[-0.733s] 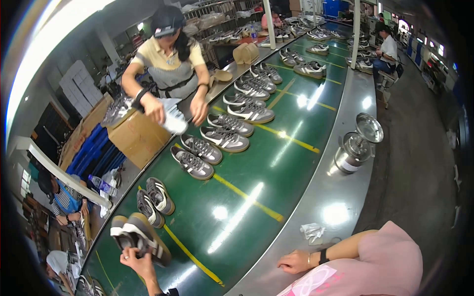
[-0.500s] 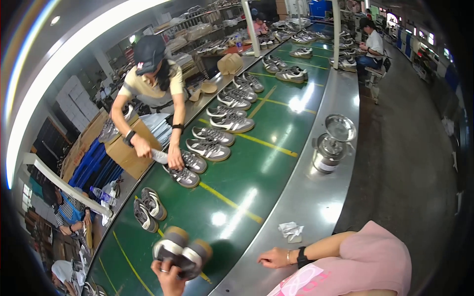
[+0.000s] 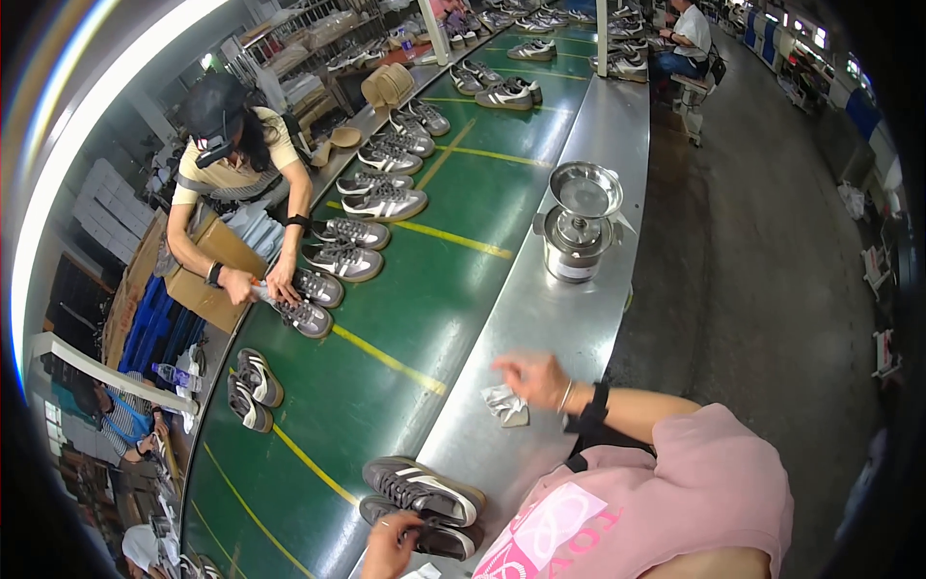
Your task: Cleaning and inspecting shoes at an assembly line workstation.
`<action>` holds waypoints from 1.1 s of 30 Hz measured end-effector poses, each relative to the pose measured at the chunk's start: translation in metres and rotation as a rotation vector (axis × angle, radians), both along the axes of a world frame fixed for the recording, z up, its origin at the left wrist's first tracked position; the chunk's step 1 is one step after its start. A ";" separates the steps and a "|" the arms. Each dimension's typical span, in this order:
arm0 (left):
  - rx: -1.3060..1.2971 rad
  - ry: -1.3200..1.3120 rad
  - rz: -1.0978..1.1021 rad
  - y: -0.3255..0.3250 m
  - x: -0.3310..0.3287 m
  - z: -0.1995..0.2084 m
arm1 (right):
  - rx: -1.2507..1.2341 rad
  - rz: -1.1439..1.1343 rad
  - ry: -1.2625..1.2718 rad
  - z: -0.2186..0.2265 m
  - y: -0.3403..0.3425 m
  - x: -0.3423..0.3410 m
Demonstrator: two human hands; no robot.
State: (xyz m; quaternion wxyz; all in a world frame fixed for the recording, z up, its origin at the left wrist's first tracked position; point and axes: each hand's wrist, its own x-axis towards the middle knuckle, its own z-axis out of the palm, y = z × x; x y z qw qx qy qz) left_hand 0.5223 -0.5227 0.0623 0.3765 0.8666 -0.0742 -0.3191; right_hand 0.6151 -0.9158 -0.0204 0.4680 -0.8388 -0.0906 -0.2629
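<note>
A pair of grey sneakers with white stripes (image 3: 426, 490) sits at the near edge of the conveyor, partly over the metal ledge. My left hand (image 3: 389, 546) is at the nearer shoe, its fingers curled against the upper by the opening. My right hand (image 3: 536, 378) hovers just above a crumpled white cloth (image 3: 503, 399) on the ledge; its index finger stretches out to the left and it holds nothing. Part of the cloth is hidden beneath this hand.
The green conveyor (image 3: 386, 323) with yellow lines carries several more sneaker pairs, one pair (image 3: 254, 390) at the left. Across it, a co-worker (image 3: 241, 183) handles a shoe. A metal pot with a dish on top (image 3: 577, 241) stands on the steel ledge (image 3: 526, 314).
My left hand has brought the sneaker pair from above the belt down to its near edge. My right hand has lifted and moved over the cloth. The view has shifted.
</note>
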 end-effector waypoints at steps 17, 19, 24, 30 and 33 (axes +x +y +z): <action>0.021 -0.104 0.572 0.068 0.115 -0.170 | -0.064 0.069 0.328 0.037 -0.124 0.037; 0.022 -0.075 0.582 0.038 0.122 -0.140 | -0.305 0.230 0.219 -0.010 -0.094 0.018; -0.419 -0.091 0.783 -0.007 0.102 -0.101 | -0.358 0.441 0.395 -0.046 -0.030 -0.004; -0.641 -0.235 0.860 -0.063 0.085 -0.051 | -0.299 0.462 0.367 -0.082 -0.033 0.013; -0.558 -0.467 0.832 -0.079 0.084 -0.022 | -0.182 0.430 0.378 -0.078 -0.040 0.020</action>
